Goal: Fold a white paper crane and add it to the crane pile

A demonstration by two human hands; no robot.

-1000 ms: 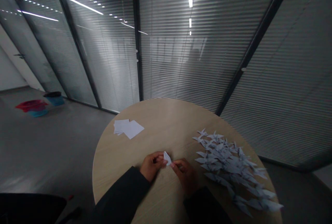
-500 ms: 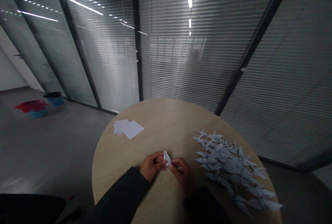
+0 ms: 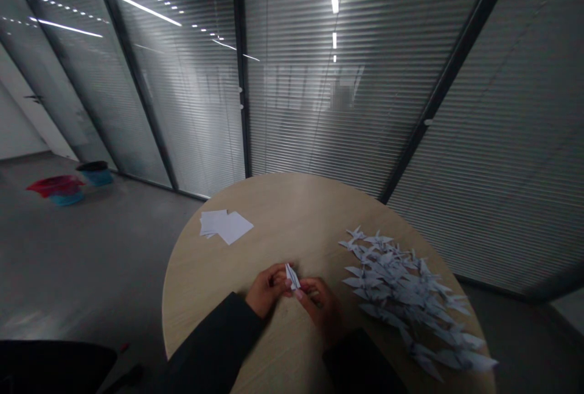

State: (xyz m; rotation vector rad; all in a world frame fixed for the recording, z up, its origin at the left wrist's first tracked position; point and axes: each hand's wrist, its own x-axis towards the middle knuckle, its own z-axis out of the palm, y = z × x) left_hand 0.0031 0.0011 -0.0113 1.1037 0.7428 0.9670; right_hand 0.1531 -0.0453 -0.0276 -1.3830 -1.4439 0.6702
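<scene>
Above the round wooden table [image 3: 274, 211], my left hand [image 3: 267, 290] and my right hand [image 3: 322, 307] both pinch a narrow folded white paper piece [image 3: 292, 276] between them. Its point sticks up and tilts to the left. The fingers hide its lower part. To the right of my right hand lies a large heap of folded paper cranes [image 3: 401, 293], pale and overlapping. A small stack of white paper squares [image 3: 228, 227] lies on the far left of the tabletop, beyond my hands.
Glass partition walls with slatted blinds [image 3: 319, 120] stand behind the table. On the grey floor at far left are a red-rimmed basket [image 3: 55, 186], a blue one [image 3: 66, 198] and a dark-rimmed blue bin [image 3: 95, 174]. A dark chair back [image 3: 55, 366] shows at lower left.
The paper piece between my hands now looks narrower and more pointed, and it leans further left. My fingers have shifted on it. The stack and the heap of cranes have not moved.
</scene>
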